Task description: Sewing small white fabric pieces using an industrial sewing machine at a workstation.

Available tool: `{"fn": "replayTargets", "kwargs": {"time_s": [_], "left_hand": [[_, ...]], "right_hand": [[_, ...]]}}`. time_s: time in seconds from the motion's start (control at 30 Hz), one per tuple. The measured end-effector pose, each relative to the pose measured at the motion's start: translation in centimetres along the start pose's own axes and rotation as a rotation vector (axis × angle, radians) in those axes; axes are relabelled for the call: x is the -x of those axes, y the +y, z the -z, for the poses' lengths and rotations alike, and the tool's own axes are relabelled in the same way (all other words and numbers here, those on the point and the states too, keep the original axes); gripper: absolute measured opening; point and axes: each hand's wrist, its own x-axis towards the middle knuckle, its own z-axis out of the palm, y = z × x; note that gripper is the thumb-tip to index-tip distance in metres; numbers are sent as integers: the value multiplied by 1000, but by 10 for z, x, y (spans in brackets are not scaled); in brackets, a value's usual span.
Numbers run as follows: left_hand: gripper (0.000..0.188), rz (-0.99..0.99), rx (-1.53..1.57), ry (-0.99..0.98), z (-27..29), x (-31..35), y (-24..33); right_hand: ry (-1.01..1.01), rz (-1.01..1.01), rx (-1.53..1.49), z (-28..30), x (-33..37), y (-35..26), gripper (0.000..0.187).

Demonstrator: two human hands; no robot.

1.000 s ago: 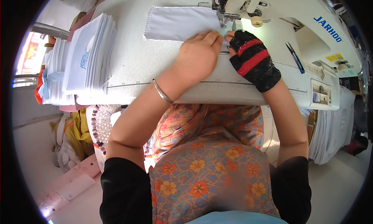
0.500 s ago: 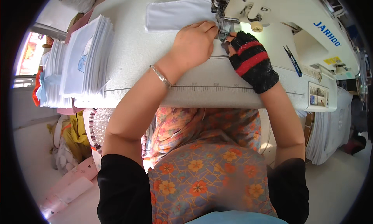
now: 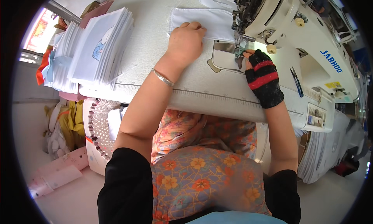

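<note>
My left hand (image 3: 184,43), with a silver bangle at the wrist, lies on the near left part of a white fabric panel (image 3: 213,20). Its fingers are bent and close together over the cloth, with the tips hidden. My right hand (image 3: 263,78) wears a black fingerless glove with red stripes. Its thumb and forefinger come together beside the presser foot (image 3: 240,49) of the sewing machine (image 3: 287,18), near a small dark piece (image 3: 239,62); whatever they pinch cannot be made out. The metal needle plate (image 3: 224,47) shows between my hands.
A stack of white panels (image 3: 103,49) with a blue print stands at the table's left. Thread snips (image 3: 297,82) lie right of my gloved hand, above a small parts tray (image 3: 316,116). Below the table's left end are a lacy seat cover (image 3: 103,123) and white cloth (image 3: 115,123).
My left hand has moved left, away from the presser foot, onto the white panel, uncovering the needle plate. My right hand stays beside the foot. The whole view has shifted slightly.
</note>
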Motion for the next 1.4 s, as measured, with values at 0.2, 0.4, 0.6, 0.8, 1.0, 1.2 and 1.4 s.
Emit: {"fn": "replayTargets", "kwargs": {"time_s": [0.2,0.4,0.6,0.8,1.0,1.2,1.4], "left_hand": [[19,-4,-25,-3,4,4,0],[22,98,22,-3,60,84,17],[49,276,-6,-78,110,303,11],[49,997,-413,-228,87,507,-94],[52,1248,-402,-495,47,516,-147],[55,803,-349,106,81,418,-154],[41,61,-294,580,206,185,-91]], "right_hand": [[-5,17,20,-1,-1,0,19],[-11,0,-9,-6,2,11,19],[-61,39,196,-20,20,65,25],[-210,41,36,-12,0,51,27],[-207,17,86,-7,2,57,26],[-172,56,76,-7,1,41,25],[-81,93,90,-8,15,55,26]]}}
